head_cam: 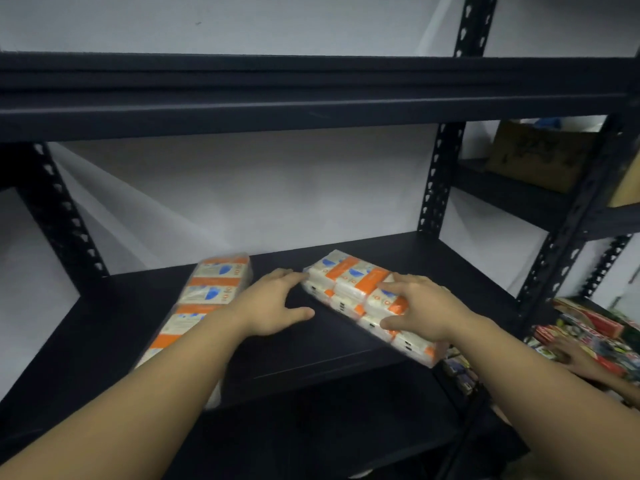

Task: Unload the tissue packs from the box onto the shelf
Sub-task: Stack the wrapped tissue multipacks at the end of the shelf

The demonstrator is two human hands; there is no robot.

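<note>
A: What does the right hand have?

B: Its grip is clamped on the right tissue pack: fingers spread over the top, thumb pressed on the near side. The left hand lies with fingers straight, tips touching that pack's far left corner, holding nothing.

A: And where does the pack sit?

B: On the dark shelf, at the right, lying askew with its near end hanging past the shelf's right front edge. A second pack lies to the left, well apart, also reaching the front edge.

A: How should it handle?

B: Light, I judge, and soft: small tissue bundles under a glossy plastic wrap. The film looks slippery, and a pinch in the middle would probably dent it. Better to take it across the width, palms on both long sides, or push flat from the near end.

A: The box?

B: Not in view. A cardboard carton sits on a far right shelf; whether it is the one, I cannot tell.
</note>
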